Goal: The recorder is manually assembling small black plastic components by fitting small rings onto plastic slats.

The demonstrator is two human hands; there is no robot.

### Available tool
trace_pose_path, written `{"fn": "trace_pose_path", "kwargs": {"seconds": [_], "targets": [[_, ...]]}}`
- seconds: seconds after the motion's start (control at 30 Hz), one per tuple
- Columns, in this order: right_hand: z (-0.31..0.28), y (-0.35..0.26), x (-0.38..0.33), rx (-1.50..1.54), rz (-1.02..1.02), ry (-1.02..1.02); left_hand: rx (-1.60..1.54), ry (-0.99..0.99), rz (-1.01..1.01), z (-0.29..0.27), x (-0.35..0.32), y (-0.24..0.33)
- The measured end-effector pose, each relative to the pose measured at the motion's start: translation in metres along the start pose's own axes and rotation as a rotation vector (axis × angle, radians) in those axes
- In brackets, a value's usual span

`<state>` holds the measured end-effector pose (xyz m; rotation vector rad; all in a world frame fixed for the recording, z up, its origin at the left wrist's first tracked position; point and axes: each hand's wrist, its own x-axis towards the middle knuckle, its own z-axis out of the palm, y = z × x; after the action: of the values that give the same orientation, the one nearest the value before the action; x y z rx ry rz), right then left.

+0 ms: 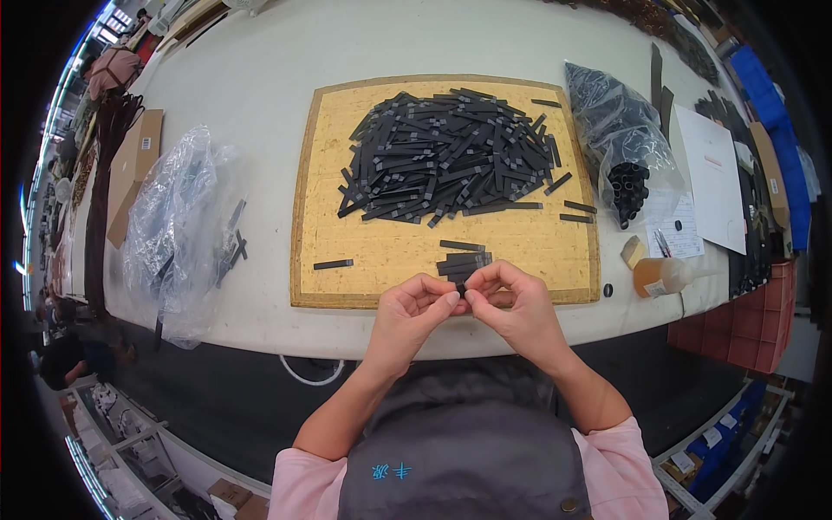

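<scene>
Two bright blue characters [390,472] stood on the dark grey fabric apron [468,459] at the near side. A small white label [146,144] marked the brown cardboard box [130,192] at left. At right, the amber-filled translucent plastic bottle [644,278] bore a pale label [656,289], and the white paper sheet [687,236] beyond it carried lines of print, both too small to read.

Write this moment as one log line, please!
left hand: pinching black piece | right hand: pinching same piece | board: heap of black strips | bottle: right of board
</scene>
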<state>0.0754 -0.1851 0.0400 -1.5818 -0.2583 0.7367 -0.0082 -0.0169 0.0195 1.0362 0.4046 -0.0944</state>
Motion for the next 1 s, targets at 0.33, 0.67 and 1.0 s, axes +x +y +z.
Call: {"fn": "trace_pose_path", "kwargs": {"seconds": [0.33, 0.67, 1.0], "targets": [[-0.008, 0.03, 0.0, 0.32, 0.078, -0.06, 0.032, 0.016, 0.049, 0.007, -0.001, -0.02], [-0.029, 0.028, -0.017, -0.356, -0.29, 0.273, 0.101, -0.027, -0.01, 0.025, -0.003, -0.021], [-0.063, -0.005, 0.01, -0.966, -0.486, 0.337, 1.12, 0.232, 0.67, -0.003, 0.037, -0.009]]}}
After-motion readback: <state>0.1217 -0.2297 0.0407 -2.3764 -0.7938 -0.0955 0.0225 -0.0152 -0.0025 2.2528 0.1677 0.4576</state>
